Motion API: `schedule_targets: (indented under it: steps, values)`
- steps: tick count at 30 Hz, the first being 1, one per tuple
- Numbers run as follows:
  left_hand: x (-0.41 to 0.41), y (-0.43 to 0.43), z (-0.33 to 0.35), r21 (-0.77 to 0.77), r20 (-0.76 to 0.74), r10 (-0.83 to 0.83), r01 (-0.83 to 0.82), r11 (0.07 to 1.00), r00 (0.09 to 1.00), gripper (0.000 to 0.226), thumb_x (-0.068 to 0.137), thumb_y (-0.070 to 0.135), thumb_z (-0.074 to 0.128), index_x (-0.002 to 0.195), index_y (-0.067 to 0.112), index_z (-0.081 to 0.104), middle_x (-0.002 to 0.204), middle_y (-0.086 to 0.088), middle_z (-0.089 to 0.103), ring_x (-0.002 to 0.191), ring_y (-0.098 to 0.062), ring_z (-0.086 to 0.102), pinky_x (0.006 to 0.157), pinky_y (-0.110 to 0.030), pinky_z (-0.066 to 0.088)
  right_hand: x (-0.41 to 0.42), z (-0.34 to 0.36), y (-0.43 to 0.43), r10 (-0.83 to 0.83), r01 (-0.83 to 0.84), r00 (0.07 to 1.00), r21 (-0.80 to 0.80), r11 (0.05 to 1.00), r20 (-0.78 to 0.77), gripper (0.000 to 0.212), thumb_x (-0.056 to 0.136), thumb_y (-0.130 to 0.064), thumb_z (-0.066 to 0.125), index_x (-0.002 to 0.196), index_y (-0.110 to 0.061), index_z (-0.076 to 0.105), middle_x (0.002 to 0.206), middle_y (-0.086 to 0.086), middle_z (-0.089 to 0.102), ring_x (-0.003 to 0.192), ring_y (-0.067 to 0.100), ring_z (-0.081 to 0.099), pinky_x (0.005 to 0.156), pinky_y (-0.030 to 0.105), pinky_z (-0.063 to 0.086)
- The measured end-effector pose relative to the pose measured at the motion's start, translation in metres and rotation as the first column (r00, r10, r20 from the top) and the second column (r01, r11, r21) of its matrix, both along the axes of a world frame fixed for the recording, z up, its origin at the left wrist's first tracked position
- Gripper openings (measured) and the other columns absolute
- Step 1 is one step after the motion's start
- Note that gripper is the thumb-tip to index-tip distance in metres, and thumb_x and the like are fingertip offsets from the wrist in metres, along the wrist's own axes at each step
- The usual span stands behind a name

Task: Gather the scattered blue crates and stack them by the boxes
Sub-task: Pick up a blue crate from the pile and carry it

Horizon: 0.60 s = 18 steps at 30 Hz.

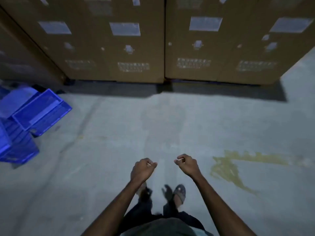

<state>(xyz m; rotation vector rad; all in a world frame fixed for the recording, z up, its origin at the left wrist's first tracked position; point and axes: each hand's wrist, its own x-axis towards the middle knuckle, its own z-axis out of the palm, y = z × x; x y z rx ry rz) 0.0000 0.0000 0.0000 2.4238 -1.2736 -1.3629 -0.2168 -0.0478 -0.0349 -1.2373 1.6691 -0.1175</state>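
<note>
Crates (37,111) sit heaped at the frame's left edge, near the boxes (119,40). I judge them light, rigid plastic; grip the rims. My left hand (143,169) and right hand (187,165) each pinch a pale sliver (148,164).

The grey concrete floor (221,126) carried a yellow smear (226,169) toward its right edge, a faint dark patch (160,120) near its middle and a band of shadow (221,92) along its far edge. At the near edge stood the person's feet, the right in a worn grey sandal (180,191) and the left foot (144,191) blurred, with dark shorts (144,212) and a grey shirt (158,227) nearer still. One thin pale sliver (148,164) and a second sliver (180,159) showed beyond the feet, too small to tell what they were.
</note>
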Motion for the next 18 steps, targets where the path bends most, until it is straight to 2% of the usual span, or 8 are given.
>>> schedule_targets:
  steps: [4, 7, 12, 15, 18]
  values:
    - [0.007, 0.031, -0.005, 0.085, 0.067, 0.032, -0.037, 0.996, 0.997, 0.021, 0.094, 0.054, 0.064, 0.092, 0.034, 0.067, 0.112, 0.003, 0.074, 0.111, -0.024, 0.068, 0.092, -0.033, 0.052, 0.005, -0.006, 0.016, 0.166, -0.161, 0.986, 0.105, 0.981, -0.034, 0.034, 0.095, -0.040, 0.068, 0.121, -0.019, 0.068, 0.113, 0.002, 0.072, 0.111, 0.023, 0.066, 0.094, 0.034, 0.052]
    - [0.017, 0.048, -0.007, 0.086, 0.041, 0.084, -0.087, 0.992, 0.996, 0.024, 0.095, 0.051, 0.065, 0.101, 0.029, 0.072, 0.115, 0.000, 0.075, 0.114, -0.025, 0.067, 0.096, -0.034, 0.052, 0.021, -0.005, 0.024, 0.241, -0.235, 0.969, 0.108, 0.966, -0.048, 0.035, 0.095, -0.042, 0.067, 0.123, -0.020, 0.066, 0.116, 0.001, 0.071, 0.111, 0.022, 0.065, 0.094, 0.034, 0.051]
    - [0.058, 0.062, -0.002, 0.068, -0.012, 0.172, -0.171, 0.983, 0.985, 0.020, 0.093, 0.054, 0.065, 0.093, 0.034, 0.068, 0.110, 0.003, 0.073, 0.111, -0.024, 0.066, 0.098, -0.036, 0.052, 0.068, 0.005, 0.038, 0.259, -0.254, 0.964, 0.079, 0.964, -0.057, 0.035, 0.093, -0.044, 0.068, 0.121, -0.022, 0.067, 0.114, 0.000, 0.072, 0.108, 0.021, 0.066, 0.093, 0.035, 0.052]
    - [0.100, 0.068, -0.002, 0.043, -0.060, 0.215, -0.212, 0.976, 0.975, 0.022, 0.093, 0.055, 0.065, 0.093, 0.034, 0.068, 0.102, 0.009, 0.071, 0.107, -0.020, 0.067, 0.093, -0.033, 0.051, 0.117, 0.008, 0.047, 0.316, -0.312, 0.947, 0.069, 0.948, -0.051, 0.038, 0.094, -0.047, 0.067, 0.123, -0.023, 0.066, 0.116, 0.000, 0.072, 0.106, 0.020, 0.067, 0.091, 0.033, 0.053]
    - [0.157, 0.083, -0.006, 0.037, -0.149, 0.253, -0.250, 0.968, 0.956, 0.024, 0.093, 0.054, 0.066, 0.095, 0.030, 0.070, 0.101, 0.004, 0.074, 0.103, -0.023, 0.070, 0.094, -0.035, 0.054, 0.182, 0.011, 0.058, 0.389, -0.385, 0.919, 0.077, 0.920, -0.057, 0.039, 0.093, -0.049, 0.067, 0.124, -0.025, 0.065, 0.117, -0.002, 0.071, 0.110, 0.018, 0.066, 0.094, 0.032, 0.051]
